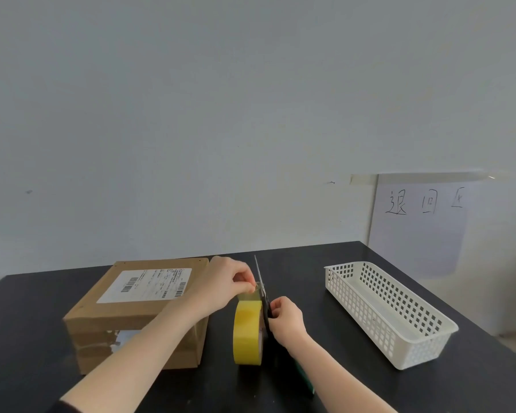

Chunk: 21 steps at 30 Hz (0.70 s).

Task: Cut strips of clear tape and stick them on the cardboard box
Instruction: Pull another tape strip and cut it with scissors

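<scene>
A brown cardboard box with a white shipping label lies on the black table at the left. Just right of it a yellowish roll of tape stands on its edge. My left hand pinches the free end of the tape, pulled up a short way above the roll. My right hand grips the dark handles of a pair of scissors, whose blades point up and away, right beside the pulled strip. The blades' opening is hard to make out.
A white perforated plastic basket stands on the table at the right. A sheet of paper with handwritten characters hangs on the wall behind it. A green object shows under my right forearm.
</scene>
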### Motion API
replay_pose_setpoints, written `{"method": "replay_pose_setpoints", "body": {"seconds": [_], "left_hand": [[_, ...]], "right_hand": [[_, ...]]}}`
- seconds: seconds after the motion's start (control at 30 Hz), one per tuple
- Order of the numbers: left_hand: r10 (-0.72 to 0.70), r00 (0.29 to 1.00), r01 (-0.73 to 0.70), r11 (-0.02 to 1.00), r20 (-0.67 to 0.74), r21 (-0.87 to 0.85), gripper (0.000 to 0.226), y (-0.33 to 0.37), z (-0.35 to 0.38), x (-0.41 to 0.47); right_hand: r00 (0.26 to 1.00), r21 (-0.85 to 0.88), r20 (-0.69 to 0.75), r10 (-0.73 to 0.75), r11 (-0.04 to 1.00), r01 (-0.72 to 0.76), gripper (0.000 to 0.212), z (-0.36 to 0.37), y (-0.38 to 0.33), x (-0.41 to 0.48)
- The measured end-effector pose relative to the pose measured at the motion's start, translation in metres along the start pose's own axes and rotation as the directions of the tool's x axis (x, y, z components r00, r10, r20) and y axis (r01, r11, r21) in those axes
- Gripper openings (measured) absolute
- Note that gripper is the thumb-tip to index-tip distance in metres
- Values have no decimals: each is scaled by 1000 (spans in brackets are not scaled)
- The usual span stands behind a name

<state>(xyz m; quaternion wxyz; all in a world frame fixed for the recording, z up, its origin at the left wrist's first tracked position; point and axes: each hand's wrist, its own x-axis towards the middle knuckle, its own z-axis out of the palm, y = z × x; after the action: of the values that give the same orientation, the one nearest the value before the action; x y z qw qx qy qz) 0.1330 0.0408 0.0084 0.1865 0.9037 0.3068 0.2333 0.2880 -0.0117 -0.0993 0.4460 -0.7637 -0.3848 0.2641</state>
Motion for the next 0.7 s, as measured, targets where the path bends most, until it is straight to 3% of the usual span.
{"method": "replay_pose_setpoints", "body": {"seconds": [0.57, 0.7], "left_hand": [[39, 998, -40, 999, -39, -20, 2, 14, -40, 5], [26, 999, -27, 999, -48, -23, 2, 13, -41, 6]], "right_hand": [[999, -196, 44, -12, 980, 20, 14, -3, -4, 2], [993, -190, 118, -2, 981, 24, 34, -23, -4, 2]]}}
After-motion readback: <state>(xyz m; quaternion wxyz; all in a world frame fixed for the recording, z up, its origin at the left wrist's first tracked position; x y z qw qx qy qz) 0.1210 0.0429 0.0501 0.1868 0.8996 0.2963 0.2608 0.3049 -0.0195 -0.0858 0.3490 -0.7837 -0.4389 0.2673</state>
